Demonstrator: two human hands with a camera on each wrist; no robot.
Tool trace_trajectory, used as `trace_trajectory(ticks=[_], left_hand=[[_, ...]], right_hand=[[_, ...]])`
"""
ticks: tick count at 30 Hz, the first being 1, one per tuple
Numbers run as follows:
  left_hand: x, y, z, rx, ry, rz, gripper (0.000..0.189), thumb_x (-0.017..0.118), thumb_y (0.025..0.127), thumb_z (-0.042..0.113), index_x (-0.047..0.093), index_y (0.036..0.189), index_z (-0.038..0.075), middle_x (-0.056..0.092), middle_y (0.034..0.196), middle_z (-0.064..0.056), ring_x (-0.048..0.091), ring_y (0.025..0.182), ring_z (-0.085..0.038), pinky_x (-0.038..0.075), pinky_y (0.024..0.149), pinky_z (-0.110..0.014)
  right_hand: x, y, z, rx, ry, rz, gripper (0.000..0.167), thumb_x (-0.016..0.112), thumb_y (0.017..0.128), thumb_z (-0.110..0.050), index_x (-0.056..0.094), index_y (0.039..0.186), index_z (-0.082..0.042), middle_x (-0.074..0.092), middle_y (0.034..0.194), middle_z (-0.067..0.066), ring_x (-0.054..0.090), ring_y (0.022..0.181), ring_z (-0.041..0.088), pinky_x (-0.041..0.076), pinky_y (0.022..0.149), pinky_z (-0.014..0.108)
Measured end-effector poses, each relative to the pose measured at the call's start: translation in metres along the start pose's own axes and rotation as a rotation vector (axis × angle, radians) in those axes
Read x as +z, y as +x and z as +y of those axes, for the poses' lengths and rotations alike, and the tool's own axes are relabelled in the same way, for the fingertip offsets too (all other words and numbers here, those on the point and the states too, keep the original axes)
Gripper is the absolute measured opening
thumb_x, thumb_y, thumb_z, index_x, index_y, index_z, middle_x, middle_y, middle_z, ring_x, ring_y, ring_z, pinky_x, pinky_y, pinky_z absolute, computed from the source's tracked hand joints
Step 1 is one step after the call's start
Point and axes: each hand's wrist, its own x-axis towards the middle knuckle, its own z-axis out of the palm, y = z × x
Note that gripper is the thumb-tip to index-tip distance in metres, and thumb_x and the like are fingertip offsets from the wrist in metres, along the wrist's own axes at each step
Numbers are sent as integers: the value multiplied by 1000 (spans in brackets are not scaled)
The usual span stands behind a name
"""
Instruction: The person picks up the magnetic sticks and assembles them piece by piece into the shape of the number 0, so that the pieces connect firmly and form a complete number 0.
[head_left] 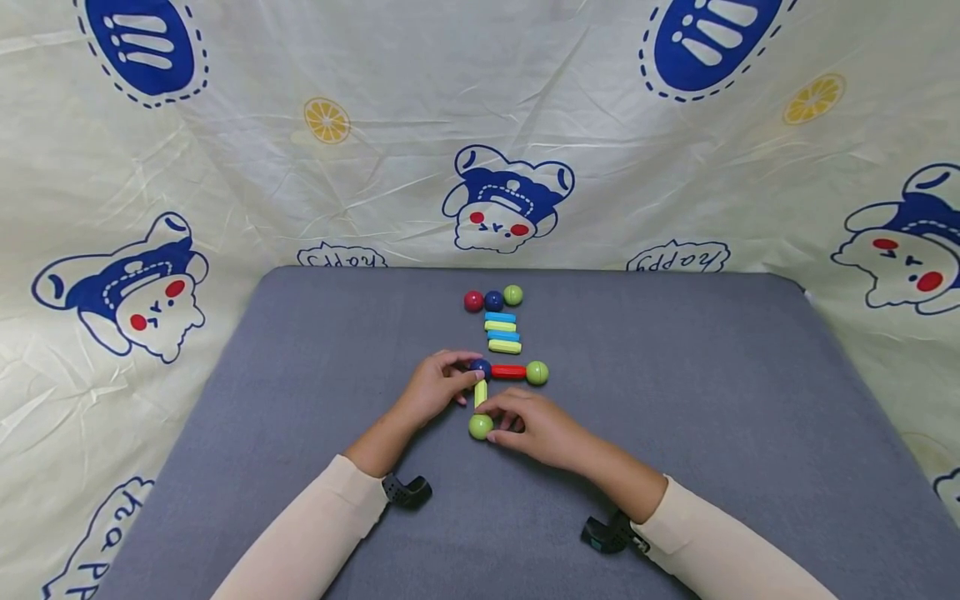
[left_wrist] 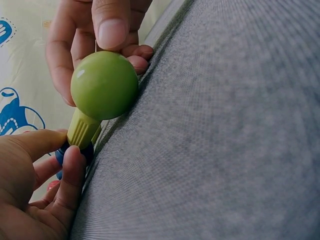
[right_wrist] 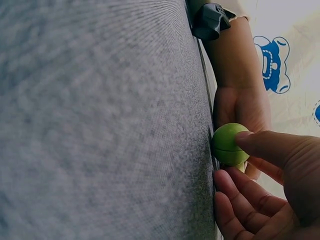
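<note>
On the grey table, an L-shaped chain of balls and rods lies between the hands. Its corner is a dark blue ball (head_left: 481,367), which the left hand (head_left: 437,387) pinches between thumb and fingers. A red rod (head_left: 508,372) runs from that ball to a green ball (head_left: 537,372) on the right. Toward the person, a yellow rod (head_left: 481,393) leads to another green ball (left_wrist: 104,85). The right hand (head_left: 543,423) grips this near ball, its thumb (right_wrist: 252,142) against the ball's side. In the left wrist view the left fingertips sit where the yellow rod meets the blue ball.
Beyond the chain stand a red ball (head_left: 473,301), a blue ball (head_left: 493,301) and a green ball (head_left: 513,295) in a row. Several blue and yellow rods (head_left: 502,327) lie stacked side by side below them. A printed curtain (head_left: 405,183) hangs behind the table (head_left: 337,333).
</note>
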Motion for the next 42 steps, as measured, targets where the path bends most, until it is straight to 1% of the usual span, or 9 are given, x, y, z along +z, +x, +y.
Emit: trace_trajectory(ticks=[8, 14, 20, 23, 27, 29, 32, 35, 42], left_hand=[[-1, 1, -2, -11, 13, -4, 31, 74, 92, 17, 72, 122, 10, 58, 110, -11, 58, 58, -9, 56, 56, -23], [-1, 1, -1, -16, 22, -5, 31, 75, 92, 17, 72, 122, 10, 59, 111, -11, 58, 61, -9, 56, 57, -24], [-2, 1, 1, -31, 38, -15, 31, 75, 92, 19, 73, 122, 12, 59, 113, -11, 59, 63, -10, 56, 58, -24], [-2, 1, 1, -37, 42, -17, 31, 75, 92, 20, 73, 122, 13, 58, 111, -11, 59, 62, -10, 57, 59, -25], [-2, 1, 0, -44, 40, -12, 31, 76, 92, 20, 73, 122, 13, 58, 108, -10, 59, 60, -10, 57, 58, -25], [-2, 2, -1, -48, 40, -11, 31, 76, 91, 20, 73, 122, 14, 58, 107, -10, 59, 60, -10, 56, 58, -25], [-1, 2, -1, -52, 39, -11, 31, 76, 91, 20, 73, 122, 14, 58, 106, -9, 59, 59, -10, 56, 59, -25], [-1, 2, -1, -52, 38, -9, 31, 76, 91, 19, 73, 122, 14, 58, 106, -9, 59, 60, -10, 56, 59, -24], [-1, 3, -1, -39, 39, -14, 31, 75, 92, 19, 73, 123, 13, 58, 108, -9, 58, 60, -9, 56, 58, -24]], right_hand=[[-5, 0, 4, 24, 62, 21, 34, 75, 92, -17, 69, 126, -15, 67, 117, 2, 65, 88, 7, 56, 78, 23], [-15, 1, 7, 39, 57, 88, 37, 75, 92, -19, 67, 128, -12, 70, 120, 6, 66, 91, 10, 56, 79, 25], [-27, 3, 9, 74, 42, 170, 36, 76, 92, -19, 69, 127, -13, 67, 115, 6, 63, 101, 18, 55, 84, 33], [-33, 5, 12, 107, 31, 215, 34, 76, 92, -20, 70, 125, -14, 67, 114, 6, 61, 102, 21, 55, 86, 38], [-40, 7, 18, 170, 13, 266, 33, 77, 91, -20, 71, 124, -14, 64, 119, 8, 59, 104, 26, 53, 90, 44], [-43, 8, 22, 208, 5, 274, 34, 76, 91, -20, 71, 124, -14, 63, 122, 10, 59, 108, 28, 52, 93, 48], [-45, 9, 29, 248, -13, 260, 35, 76, 91, -20, 70, 126, -12, 61, 126, 13, 58, 115, 31, 50, 98, 51], [-46, 10, 35, 264, -19, 246, 36, 75, 91, -18, 70, 125, -10, 61, 126, 15, 58, 115, 31, 51, 97, 50], [-46, 13, 45, 276, -28, 244, 30, 72, 94, -14, 71, 123, -10, 64, 123, 16, 58, 104, 27, 50, 86, 37]])
